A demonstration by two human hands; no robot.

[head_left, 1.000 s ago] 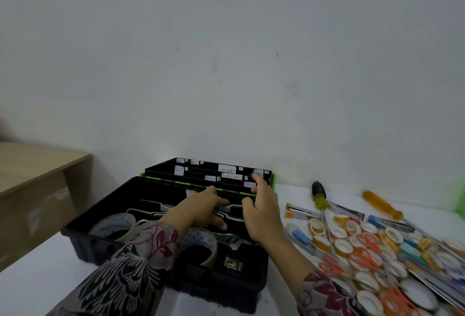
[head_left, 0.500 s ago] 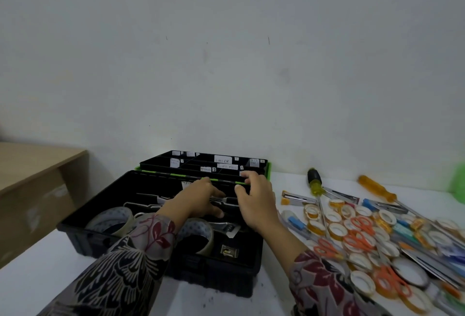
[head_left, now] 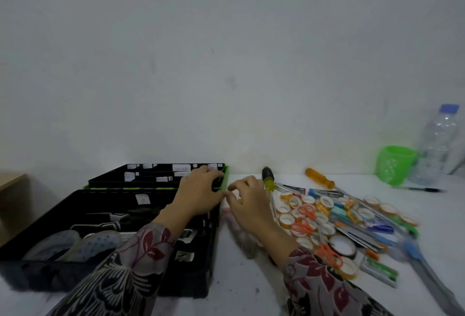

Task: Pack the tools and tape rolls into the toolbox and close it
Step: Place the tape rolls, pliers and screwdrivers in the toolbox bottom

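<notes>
Open black toolbox (head_left: 75,202) sits on the table's (head_left: 239,290) left, large tape rolls (head_left: 63,245) inside. Left grip (head_left: 198,195) clasps the lid's (head_left: 151,174) right end. Right grip (head_left: 249,205), released and empty, hovers beside small tape rolls (head_left: 286,218), scissors (head_left: 305,211) and screwdrivers (head_left: 268,181).

The toolbox (head_left: 75,202) is black, its lid (head_left: 151,173) edged bright green at 12 o'clock and dotted with white labels (head_left: 180,167). The sleeves (head_left: 141,265) carry maroon leaves and cream linework on black (rather batik-like). At 3 o'clock from the box lie orange scissors (head_left: 305,211), yellowish tape rolls (head_left: 286,218) with white cores, a black-and-yellow screwdriver (head_left: 268,179), an amber screwdriver (head_left: 319,181), a green cup (head_left: 392,164) and a clear, blue-capped bottle (head_left: 440,139).
</notes>
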